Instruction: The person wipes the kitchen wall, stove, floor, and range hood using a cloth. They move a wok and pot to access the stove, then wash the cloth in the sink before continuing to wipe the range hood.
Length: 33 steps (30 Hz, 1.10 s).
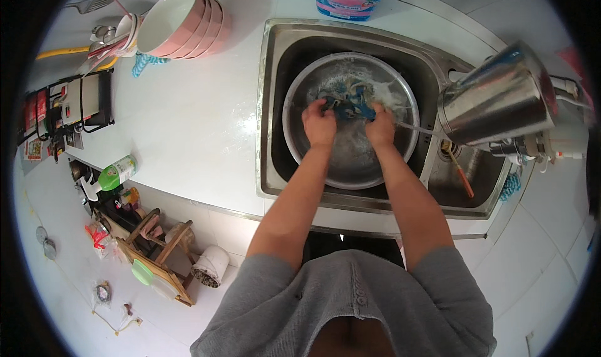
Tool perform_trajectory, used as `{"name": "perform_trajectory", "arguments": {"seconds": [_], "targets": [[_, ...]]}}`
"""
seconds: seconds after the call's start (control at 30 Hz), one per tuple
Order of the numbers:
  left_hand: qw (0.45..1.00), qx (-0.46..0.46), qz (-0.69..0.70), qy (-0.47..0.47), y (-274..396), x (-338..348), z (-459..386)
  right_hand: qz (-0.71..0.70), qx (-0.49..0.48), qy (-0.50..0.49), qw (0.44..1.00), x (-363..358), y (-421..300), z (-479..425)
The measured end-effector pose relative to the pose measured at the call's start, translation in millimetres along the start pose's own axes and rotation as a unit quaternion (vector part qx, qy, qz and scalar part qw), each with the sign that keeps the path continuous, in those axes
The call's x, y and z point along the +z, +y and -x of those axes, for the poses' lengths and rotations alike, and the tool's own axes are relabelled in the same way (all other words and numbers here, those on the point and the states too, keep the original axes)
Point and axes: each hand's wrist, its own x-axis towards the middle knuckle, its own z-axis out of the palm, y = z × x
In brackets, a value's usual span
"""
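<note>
A round metal basin point(352, 174) of water stands in the large bowl of a steel sink point(266, 122). Bunched blue and dark patterned cloth point(350, 106) lies in the water near the basin's far side. At the cloth's left edge is my left hand point(319, 124), its fingertips partly hidden. My right hand point(380, 126) has its fingers on the cloth's right end, thumb side towards it. Whether either hand is closed on the cloth cannot be made out. A thin stream of water enters the basin from the right.
Right of the basin, a large shiny metal cylinder point(497, 99) overhangs the small sink bowl, where an orange-handled brush point(462, 176) lies. A blue detergent container point(350, 0) stands behind the sink. Stacked pink bowls point(181, 24) and a green spray bottle point(117, 172) are on the left counter.
</note>
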Motion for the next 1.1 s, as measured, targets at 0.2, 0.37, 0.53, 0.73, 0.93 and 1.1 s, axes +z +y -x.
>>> {"name": "perform_trajectory", "arguments": {"seconds": [0.2, 0.37, 0.53, 0.73, 0.93, 1.1], "targets": [[0.689, -0.376, 0.534, -0.313, 85, -35, 51, -0.072, -0.309, -0.044, 0.947, -93, -47, 71], [0.691, -0.368, 0.492, -0.381, 17, -8, 12, -0.223, -0.295, -0.218, 0.903, -135, -78, 112], [0.64, -0.285, 0.6, -0.385, 50, -37, 80, -0.304, -0.095, -0.107, 0.942, -157, -76, 64], [0.714, -0.296, 0.504, -0.385, 90, -59, 104, -0.434, 0.001, -0.154, 0.888, -83, -13, 1], [0.413, -0.336, 0.763, -0.366, 106, -37, 129, -0.802, 0.071, -0.415, 0.423, -56, -1, 28], [0.33, -0.19, 0.876, -0.295, 98, -18, 139, -0.796, 0.062, -0.409, 0.442, -47, -6, 40]]}}
